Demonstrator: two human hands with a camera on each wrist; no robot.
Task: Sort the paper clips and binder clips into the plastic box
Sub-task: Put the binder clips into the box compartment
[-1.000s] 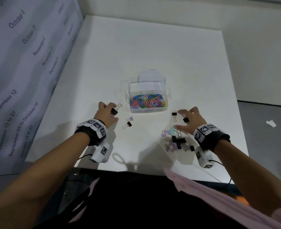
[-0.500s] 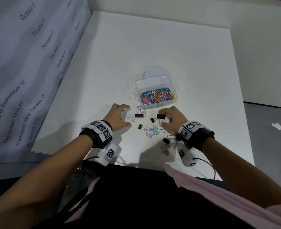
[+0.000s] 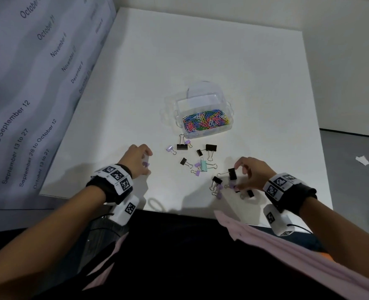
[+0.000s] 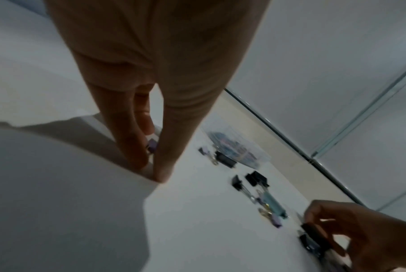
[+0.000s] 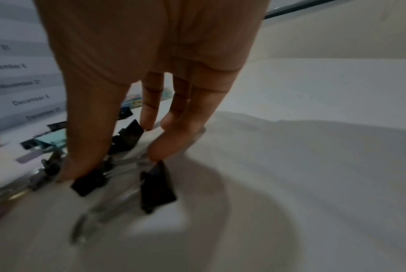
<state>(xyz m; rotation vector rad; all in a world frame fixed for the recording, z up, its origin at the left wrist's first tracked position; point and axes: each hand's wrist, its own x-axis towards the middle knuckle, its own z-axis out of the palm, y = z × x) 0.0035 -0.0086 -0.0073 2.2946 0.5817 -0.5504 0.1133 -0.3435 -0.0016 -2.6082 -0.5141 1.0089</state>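
Head view: hands (image 3: 251, 173) curled low.

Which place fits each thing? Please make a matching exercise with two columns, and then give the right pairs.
Things:
1. paper clips
2. mint binder clip
3. small purple binder clip
4. white scrap

Places:
A. on the grey floor
B. in the left hand
C. inside the plastic box
D. on the table, between the hands

Pairs: 1-C, 2-D, 3-B, 4-A
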